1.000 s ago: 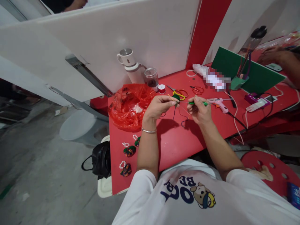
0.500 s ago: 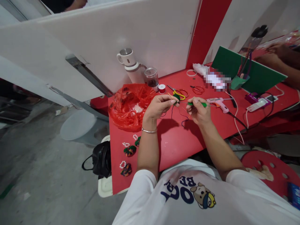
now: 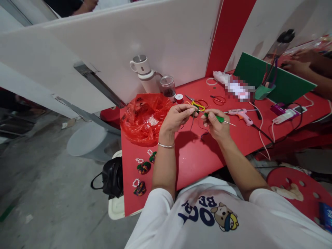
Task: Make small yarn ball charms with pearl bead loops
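Pinched in the fingertips of my left hand (image 3: 178,116) is a small dark green yarn piece, mostly hidden by the fingers. My right hand (image 3: 218,128) is closed round a green-handled crochet hook (image 3: 220,119), whose thin metal end sticks out to the right. Its other end points at the yarn piece, and the two hands are close together above the red table (image 3: 192,160). Loose dark and orange yarn strands (image 3: 204,135) hang below the fingers. Just behind the hands lie yellow-handled scissors (image 3: 199,106).
Left of my hands sits a red plastic bag (image 3: 135,121) with white beads (image 3: 152,120). Several beaded yarn charms (image 3: 143,167) lie nearer me. Behind are a thread spool (image 3: 178,99), a jar (image 3: 168,86) and red scissors (image 3: 218,100). A pink glue gun (image 3: 241,116) lies right.
My right hand has moved slightly left, closer to my left hand. The crochet hook has tilted, its right end now lower. My left hand stays nearly in place.
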`<act>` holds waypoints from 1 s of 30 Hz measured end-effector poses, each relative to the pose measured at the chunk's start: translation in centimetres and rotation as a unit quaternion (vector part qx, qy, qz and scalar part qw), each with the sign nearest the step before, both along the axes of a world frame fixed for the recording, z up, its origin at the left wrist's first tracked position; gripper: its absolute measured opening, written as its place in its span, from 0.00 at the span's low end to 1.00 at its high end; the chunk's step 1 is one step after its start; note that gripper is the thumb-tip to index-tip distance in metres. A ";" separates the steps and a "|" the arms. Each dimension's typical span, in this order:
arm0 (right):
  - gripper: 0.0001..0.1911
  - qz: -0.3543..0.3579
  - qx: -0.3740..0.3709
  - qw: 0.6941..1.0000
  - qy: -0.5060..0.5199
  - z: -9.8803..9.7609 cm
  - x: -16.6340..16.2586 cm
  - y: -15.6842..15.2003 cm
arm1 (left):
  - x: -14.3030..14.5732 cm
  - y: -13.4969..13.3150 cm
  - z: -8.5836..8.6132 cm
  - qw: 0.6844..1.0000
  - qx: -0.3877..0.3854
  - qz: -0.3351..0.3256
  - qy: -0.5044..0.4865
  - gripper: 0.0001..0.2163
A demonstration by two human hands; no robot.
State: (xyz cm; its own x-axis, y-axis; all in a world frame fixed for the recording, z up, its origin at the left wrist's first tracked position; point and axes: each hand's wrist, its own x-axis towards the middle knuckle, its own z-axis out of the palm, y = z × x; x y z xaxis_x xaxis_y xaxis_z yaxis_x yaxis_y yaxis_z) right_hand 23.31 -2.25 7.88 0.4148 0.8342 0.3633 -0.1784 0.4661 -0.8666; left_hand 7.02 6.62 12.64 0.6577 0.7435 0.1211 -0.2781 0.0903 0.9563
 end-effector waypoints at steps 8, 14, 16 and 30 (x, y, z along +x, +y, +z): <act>0.20 0.003 -0.016 1.000 0.024 0.5 -0.8 -0.1 | 0.4 -0.5 0.0 0.999 0.013 0.018 0.023 0.17; 0.20 0.002 -0.011 0.996 0.084 0.7 -0.9 0.0 | 0.3 -0.7 0.3 1.000 0.019 -0.009 0.014 0.24; 0.21 0.001 -0.022 0.995 0.095 0.9 -0.9 0.0 | 0.4 -0.8 0.4 1.000 0.025 0.008 -0.003 0.24; 0.20 -0.003 -0.048 0.992 0.115 1.0 -1.4 -0.9 | 1.2 -1.1 0.2 0.996 0.032 0.045 -0.067 0.19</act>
State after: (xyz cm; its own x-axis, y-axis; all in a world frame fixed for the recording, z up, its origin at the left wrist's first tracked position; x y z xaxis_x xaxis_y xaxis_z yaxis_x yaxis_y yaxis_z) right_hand 21.95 -3.18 8.92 0.4832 0.8574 0.1773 -0.3746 0.3855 -0.8433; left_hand 8.25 5.52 12.83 0.5642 0.7863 0.2519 -0.4082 0.0004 0.9129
